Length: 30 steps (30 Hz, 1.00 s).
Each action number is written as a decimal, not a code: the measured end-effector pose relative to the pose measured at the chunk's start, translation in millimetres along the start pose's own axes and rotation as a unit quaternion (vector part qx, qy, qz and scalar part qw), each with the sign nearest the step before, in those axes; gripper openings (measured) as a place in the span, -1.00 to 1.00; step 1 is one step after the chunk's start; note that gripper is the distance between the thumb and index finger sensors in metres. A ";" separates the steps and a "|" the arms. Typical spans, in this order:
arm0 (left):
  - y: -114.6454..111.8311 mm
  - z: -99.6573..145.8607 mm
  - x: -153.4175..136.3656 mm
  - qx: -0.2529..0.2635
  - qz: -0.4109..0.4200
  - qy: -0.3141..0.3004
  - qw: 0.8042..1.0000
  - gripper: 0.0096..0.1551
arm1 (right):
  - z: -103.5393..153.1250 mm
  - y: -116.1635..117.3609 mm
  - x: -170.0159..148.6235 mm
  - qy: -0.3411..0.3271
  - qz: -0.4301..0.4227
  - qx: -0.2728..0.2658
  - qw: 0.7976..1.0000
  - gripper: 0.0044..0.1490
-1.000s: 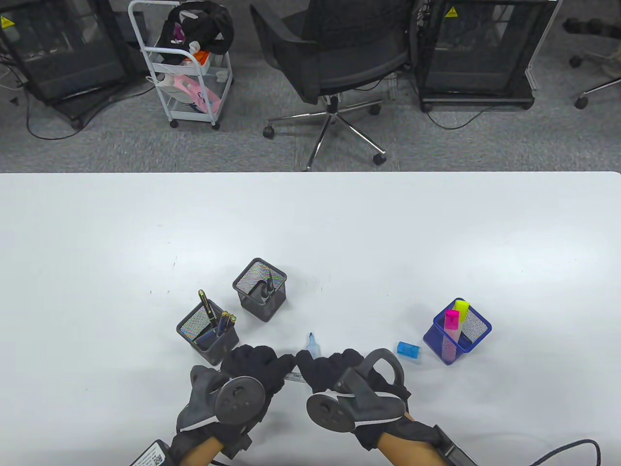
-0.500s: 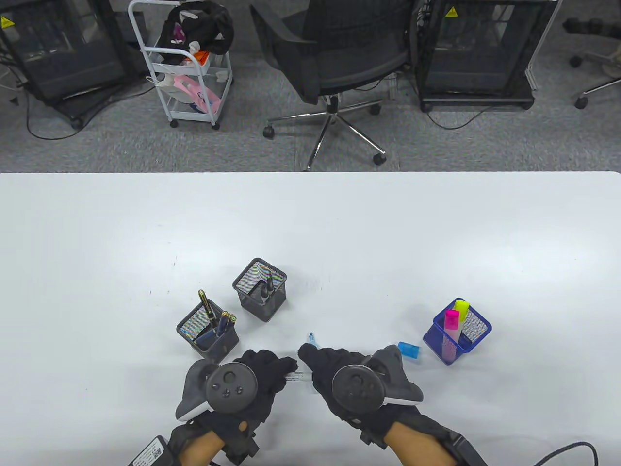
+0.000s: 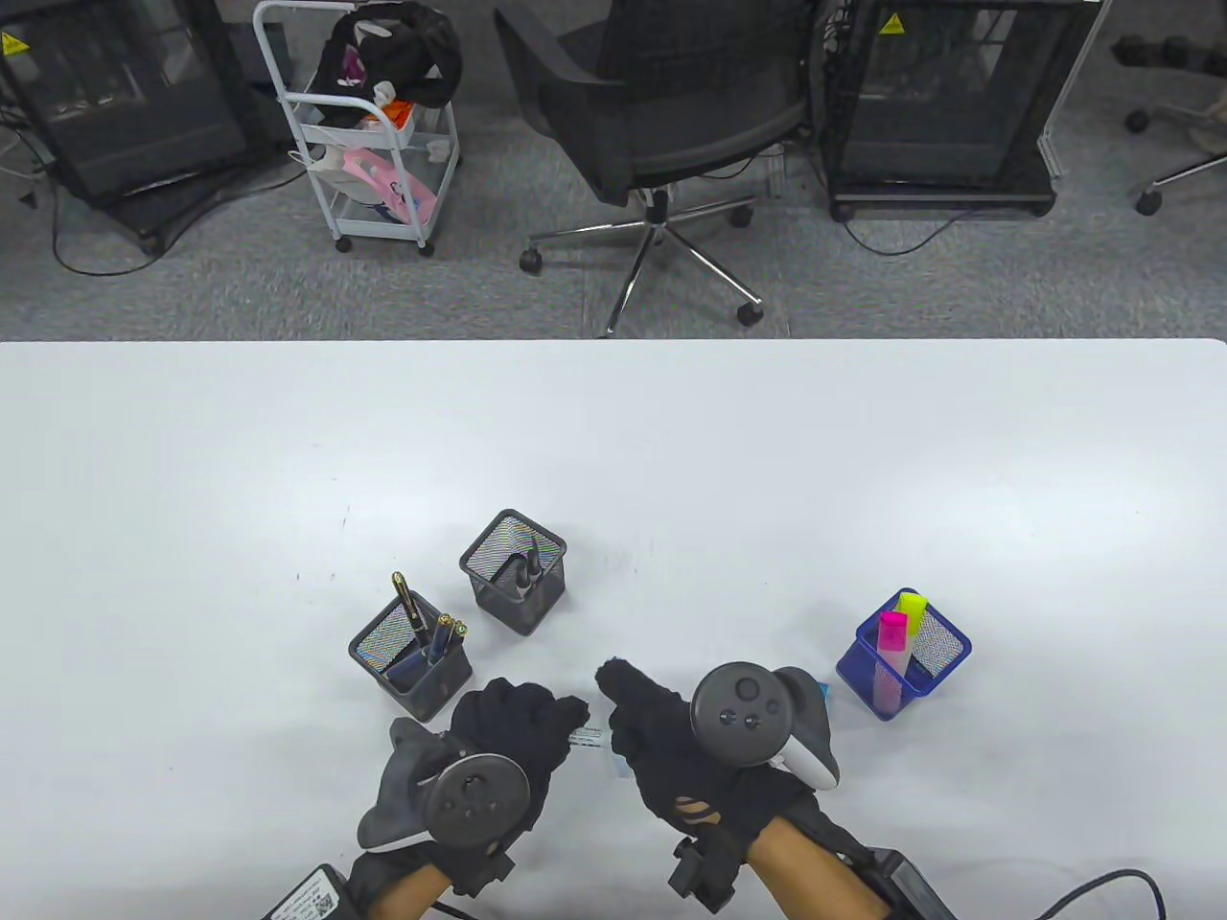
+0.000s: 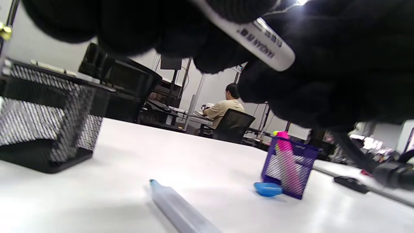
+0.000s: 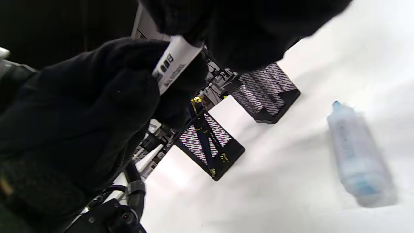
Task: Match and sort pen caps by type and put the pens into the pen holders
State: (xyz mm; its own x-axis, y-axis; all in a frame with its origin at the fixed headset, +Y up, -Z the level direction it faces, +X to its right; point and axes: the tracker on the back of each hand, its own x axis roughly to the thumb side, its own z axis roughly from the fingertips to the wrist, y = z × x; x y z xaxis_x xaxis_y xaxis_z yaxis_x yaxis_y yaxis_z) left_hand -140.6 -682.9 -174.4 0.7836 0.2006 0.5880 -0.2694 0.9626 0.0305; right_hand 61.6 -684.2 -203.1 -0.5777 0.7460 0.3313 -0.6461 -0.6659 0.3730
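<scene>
On the white table (image 3: 613,450), both hands, left hand (image 3: 508,728) and right hand (image 3: 661,738), pinch a white pen (image 3: 587,736), which could slip if their pulls go out of line.

Grey carpet floor (image 3: 240,287) behind white table (image 3: 613,431), black office chair (image 3: 661,115).

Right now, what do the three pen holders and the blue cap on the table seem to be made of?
The two black holders and the blue holder look like coated metal mesh: fine see-through grid walls with a solid rim. The blue cap seems to be glossy, slightly translucent plastic, though its surface shows only small.
</scene>
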 end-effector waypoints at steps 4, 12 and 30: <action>-2.4 0.9 16.2 -0.007 -0.139 -0.001 0.990 -0.42 | 2.2 0.2 3.0 0.023 0.033 -0.037 0.999 -0.05; 0.8 -0.7 22.6 0.043 -0.065 -0.021 0.997 -0.36 | 4.6 6.9 6.3 0.032 -0.049 -0.099 0.993 -0.05; 99.2 -29.5 -30.2 0.154 0.044 0.071 0.985 -0.22 | 16.6 -31.3 -46.5 0.035 -0.027 -0.169 0.985 0.06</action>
State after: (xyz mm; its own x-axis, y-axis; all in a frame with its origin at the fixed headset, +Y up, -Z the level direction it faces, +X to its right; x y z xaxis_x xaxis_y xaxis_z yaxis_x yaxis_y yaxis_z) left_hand -174.4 -588.1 -213.0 0.8141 0.3262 0.4804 -0.4799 0.8438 0.2402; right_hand 117.0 -698.1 -215.7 -0.5635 0.7862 0.2538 -0.7990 -0.5967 0.0742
